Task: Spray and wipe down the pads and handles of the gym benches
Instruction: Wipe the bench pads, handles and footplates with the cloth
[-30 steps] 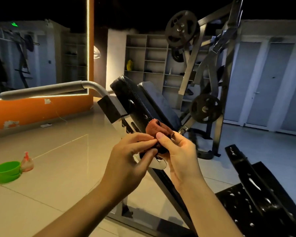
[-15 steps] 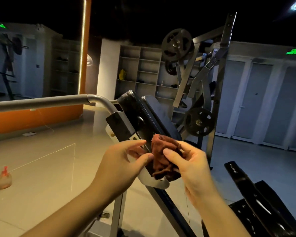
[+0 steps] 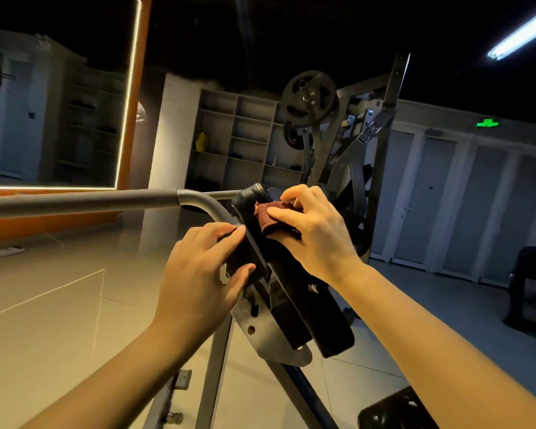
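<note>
the fingers [image 3: 295, 193] of your right hand [image 3: 313, 235] curled over a bunched reddish-brown cloth [image 3: 274, 220], thumb laid across it, pressing it to the face of the black pad [image 3: 293, 301] near its top end. the fingers [image 3: 225, 232] and thumb of your left hand [image 3: 198, 274] clasped the pad's left edge, just below the bend of the grey handle [image 3: 90, 203]. the pad stood tilted, fixed to a metal bracket [image 3: 270, 348]. behind it rose a weight machine [image 3: 310, 99], with shelves [image 3: 239, 144] along the far wall and a mirror [image 3: 53, 103] off to the left.
</note>
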{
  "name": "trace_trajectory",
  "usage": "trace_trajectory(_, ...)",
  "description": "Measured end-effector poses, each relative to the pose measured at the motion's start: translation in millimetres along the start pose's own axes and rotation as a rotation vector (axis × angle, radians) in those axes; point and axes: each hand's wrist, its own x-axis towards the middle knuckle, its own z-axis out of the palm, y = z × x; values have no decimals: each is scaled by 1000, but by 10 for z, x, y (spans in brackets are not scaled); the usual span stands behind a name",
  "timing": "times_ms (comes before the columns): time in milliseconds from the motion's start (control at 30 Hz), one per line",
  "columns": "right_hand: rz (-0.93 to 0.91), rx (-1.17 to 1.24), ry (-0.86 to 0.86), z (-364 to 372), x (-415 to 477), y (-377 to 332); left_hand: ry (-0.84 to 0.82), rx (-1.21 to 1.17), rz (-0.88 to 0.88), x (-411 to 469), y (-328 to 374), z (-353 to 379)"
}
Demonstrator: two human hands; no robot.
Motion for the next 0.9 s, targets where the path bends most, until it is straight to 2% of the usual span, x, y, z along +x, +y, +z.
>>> trace_trajectory(167,-17,-28,-43,33,73,13,17,-10,28,2,-46,33)
trace_trajectory(633,91,51,51,181,133,-138,53,-31,43,-8,-111,84)
trace_trajectory(767,193,173,71,220,-149,-179,48,-20,49,-8,-120,79)
trace_trajectory(900,394,302,162,278,-433,-354,37,-47,43,-16,-113,81)
